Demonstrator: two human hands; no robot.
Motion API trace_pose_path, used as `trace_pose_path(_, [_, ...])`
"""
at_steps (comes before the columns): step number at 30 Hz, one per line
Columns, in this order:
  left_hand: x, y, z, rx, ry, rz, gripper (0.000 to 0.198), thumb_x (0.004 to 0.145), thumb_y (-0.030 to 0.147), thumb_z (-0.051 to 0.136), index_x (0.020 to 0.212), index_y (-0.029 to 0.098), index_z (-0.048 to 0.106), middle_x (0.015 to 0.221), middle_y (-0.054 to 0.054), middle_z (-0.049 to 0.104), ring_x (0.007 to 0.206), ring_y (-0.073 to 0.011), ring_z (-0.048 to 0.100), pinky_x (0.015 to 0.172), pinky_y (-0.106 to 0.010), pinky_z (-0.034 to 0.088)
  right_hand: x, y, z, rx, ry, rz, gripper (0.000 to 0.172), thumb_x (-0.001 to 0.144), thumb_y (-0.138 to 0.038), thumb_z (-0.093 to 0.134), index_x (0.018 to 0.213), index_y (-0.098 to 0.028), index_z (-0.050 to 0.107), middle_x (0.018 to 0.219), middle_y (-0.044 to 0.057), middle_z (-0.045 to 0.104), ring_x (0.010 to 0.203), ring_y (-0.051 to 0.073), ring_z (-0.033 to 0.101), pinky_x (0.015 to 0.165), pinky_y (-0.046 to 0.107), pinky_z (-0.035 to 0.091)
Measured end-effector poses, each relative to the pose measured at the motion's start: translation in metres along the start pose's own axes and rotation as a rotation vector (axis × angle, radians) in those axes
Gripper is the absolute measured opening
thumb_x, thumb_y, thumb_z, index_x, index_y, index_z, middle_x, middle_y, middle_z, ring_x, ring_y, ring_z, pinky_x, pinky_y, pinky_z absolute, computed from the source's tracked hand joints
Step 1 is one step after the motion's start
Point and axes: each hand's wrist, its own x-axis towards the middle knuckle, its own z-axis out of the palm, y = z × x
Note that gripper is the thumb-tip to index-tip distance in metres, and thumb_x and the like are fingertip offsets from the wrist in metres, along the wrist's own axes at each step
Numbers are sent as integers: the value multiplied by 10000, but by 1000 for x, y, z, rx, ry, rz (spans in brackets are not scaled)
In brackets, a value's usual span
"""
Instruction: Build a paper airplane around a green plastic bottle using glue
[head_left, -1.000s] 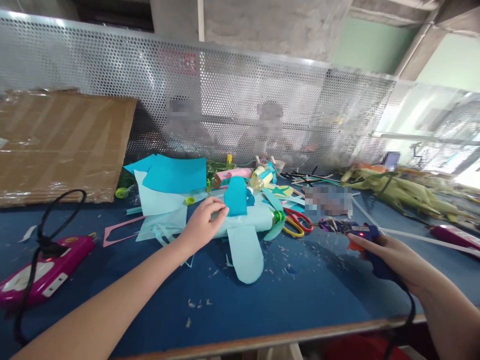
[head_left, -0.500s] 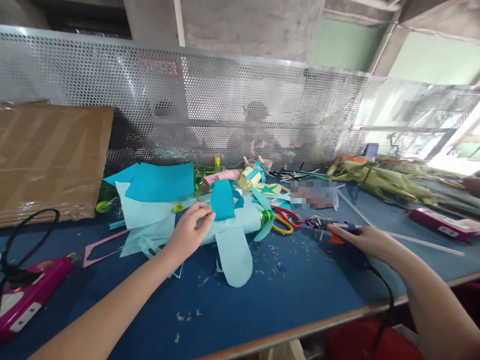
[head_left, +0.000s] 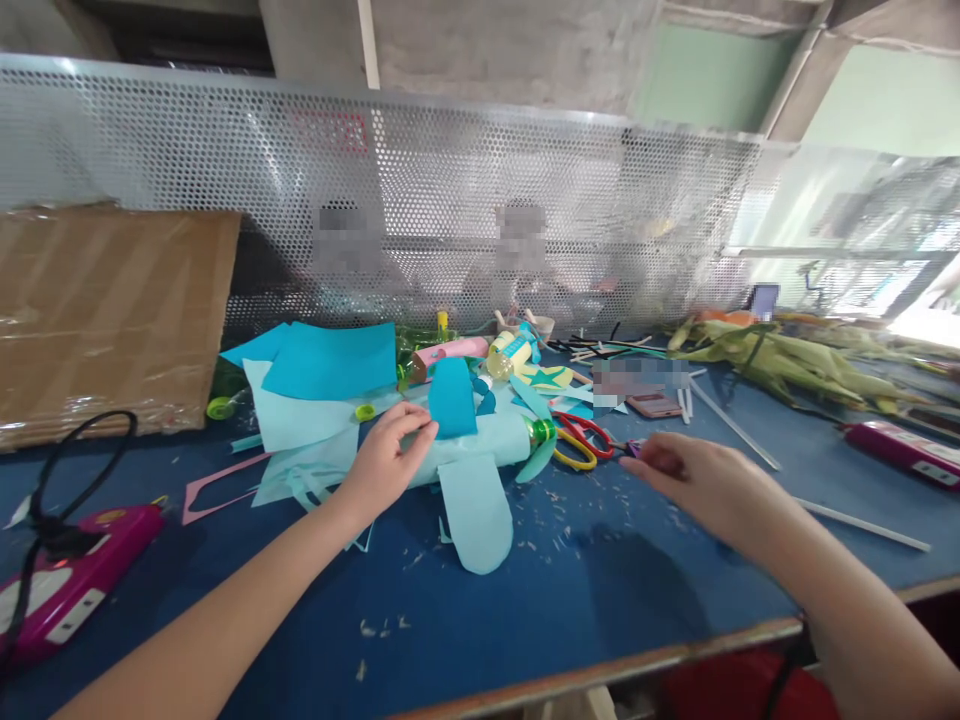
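My left hand (head_left: pixel 391 450) pinches the edge of a bright blue paper piece (head_left: pixel 453 398) that stands on a pale blue paper-wrapped bottle (head_left: pixel 487 438). A rounded pale blue paper flap (head_left: pixel 478 515) hangs from the bottle's near side, and curved paper blades surround its green neck (head_left: pixel 539 432). My right hand (head_left: pixel 679 468) is above the table to the right, fingers curled together near a small purple item (head_left: pixel 631 448); whether it holds anything is hidden. Red-handled scissors (head_left: pixel 592 432) and yellow-handled scissors (head_left: pixel 574 450) lie between the bottle and my right hand.
A magenta power strip (head_left: pixel 90 575) with a black cable is at the left, another (head_left: pixel 904 450) at the right. Cardboard (head_left: pixel 112 320) leans against the perforated screen (head_left: pixel 435 170). Husks (head_left: pixel 780 365) and white strips (head_left: pixel 862 524) lie to the right; people show faintly behind the screen.
My right hand has let go of the dark blue tool with its cord, which has dropped out of sight, and has moved slightly left. My left hand keeps its pinch; the whole view has shifted slightly.
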Motion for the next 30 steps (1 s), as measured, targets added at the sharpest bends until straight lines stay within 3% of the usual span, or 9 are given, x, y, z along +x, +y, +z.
trace_pose_path(5, [-1,-1,0,7,-25,-12,329,877,437,440,809,187,644,976,-105,560,903,-248,577,467,-255,426,23,-76,11,240,-38,-361,106,799,-333,565,797,-236,608,748,15,688,641,170,618,583,271,441])
trace_pose_path(8, [0,0,0,26,-7,36,316,887,409,435,762,193,628,919,-88,564,889,-241,581,571,-287,480,50,-110,20,379,-79,-451,128,786,-255,596,900,-216,638,927,50,701,779,176,636,681,283,484])
trace_pose_path(10, [0,0,1,31,14,66,300,887,382,435,737,196,617,889,-81,568,888,-241,585,625,-307,498,65,-121,29,434,-102,-487,167,767,-259,624,922,-202,647,924,54,699,812,186,631,715,300,488])
trace_pose_path(14, [-1,-2,2,18,28,98,267,880,343,446,746,192,621,897,-92,584,907,-250,592,612,-304,506,76,-120,44,525,-174,-488,110,765,-292,605,782,-191,643,767,24,667,707,172,606,664,295,475])
trace_pose_path(21, [-5,-2,4,41,43,129,149,865,273,503,813,191,616,902,-75,601,948,-227,590,958,-429,439,66,-111,50,507,-149,-470,177,781,-346,538,741,-205,636,742,19,658,675,176,576,653,301,451])
trace_pose_path(30, [-6,0,2,26,11,94,148,872,276,506,793,199,605,910,-71,587,951,-230,588,978,-466,422,66,-112,54,481,-101,-523,154,806,-306,531,738,-216,637,783,23,686,700,187,603,673,313,483])
